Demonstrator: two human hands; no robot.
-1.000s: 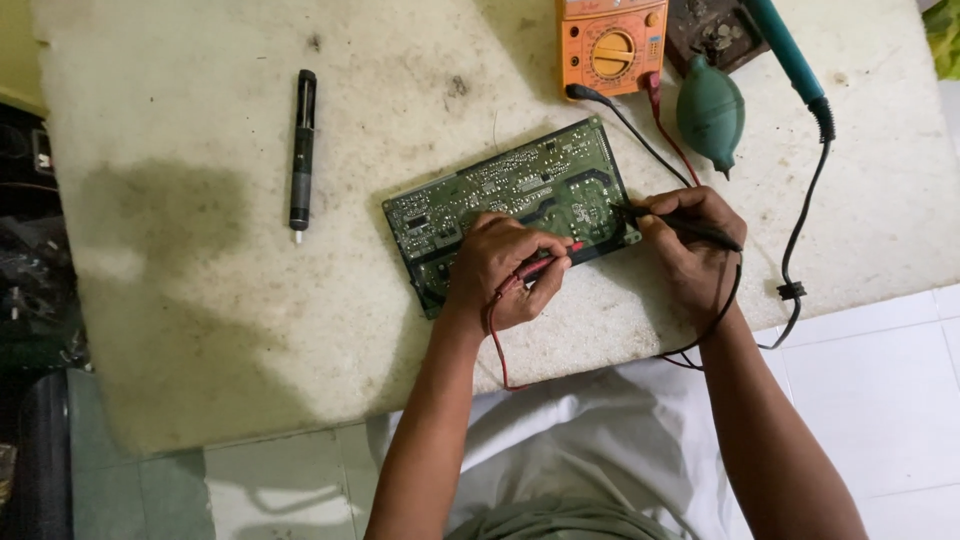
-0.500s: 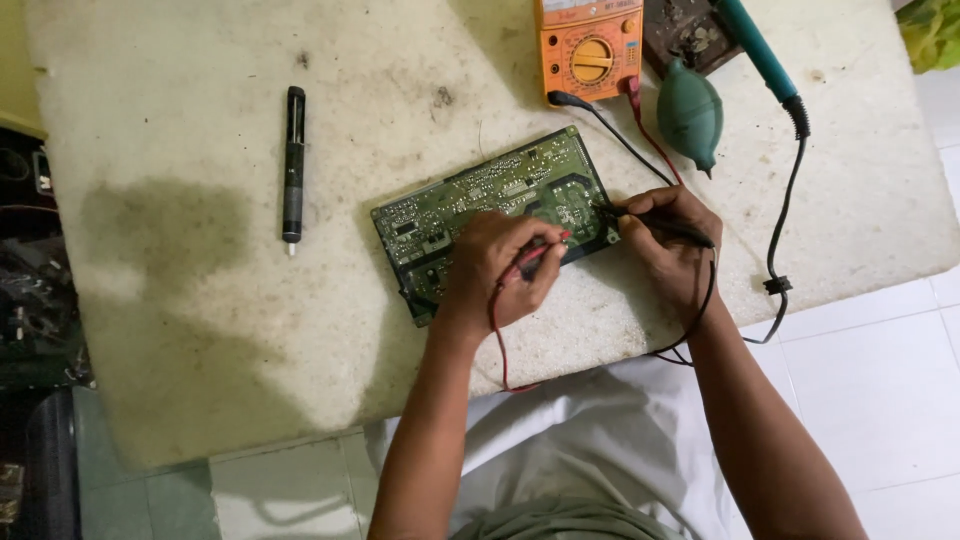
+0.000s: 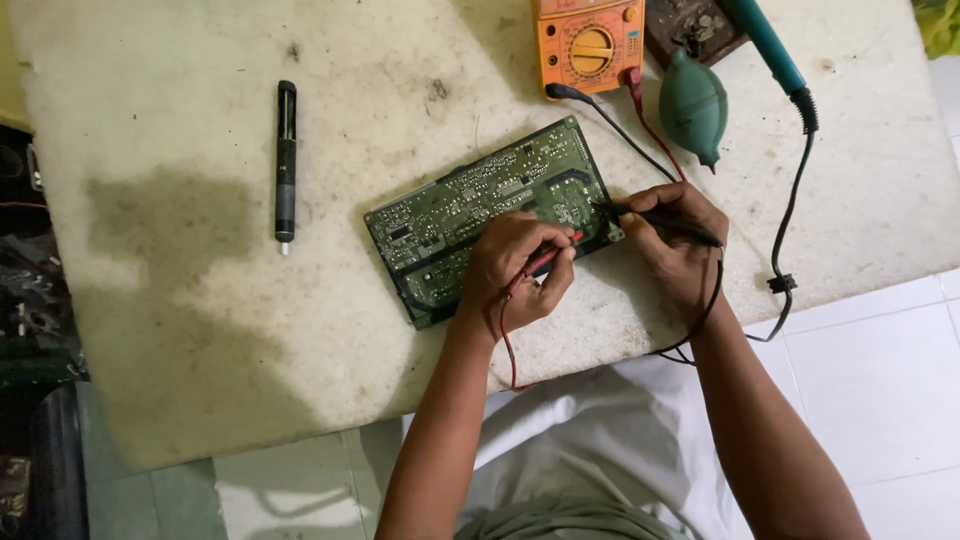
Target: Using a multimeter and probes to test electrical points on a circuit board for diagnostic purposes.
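Two bare hands work over a green circuit board [image 3: 480, 215] near the middle of a stained white table [image 3: 180, 330]. Nearest, the left hand [image 3: 515, 270] rests on the board's near right part, its fingers pinching a red probe [image 3: 548, 255] whose tip points right along the board; a red lead [image 3: 507, 340] drops from it over the table's near edge. Just right, the right hand [image 3: 675, 240] pinches a black probe [image 3: 660, 220] like a pen, tip pointing left onto the board's right end.

Dense with small parts and pale traces, the board is a long rectangle; its long axis runs from near left to far right.

Compared with half a second ago, hands and probes keep the same places on the board; only the view has shifted slightly.

Left of the board lies a black pen-shaped tool [image 3: 286, 160], pointing near to far. Farther off sit a green rubber blower [image 3: 692, 105], an orange multimeter [image 3: 588, 40] and a teal-handled soldering iron [image 3: 765, 45].
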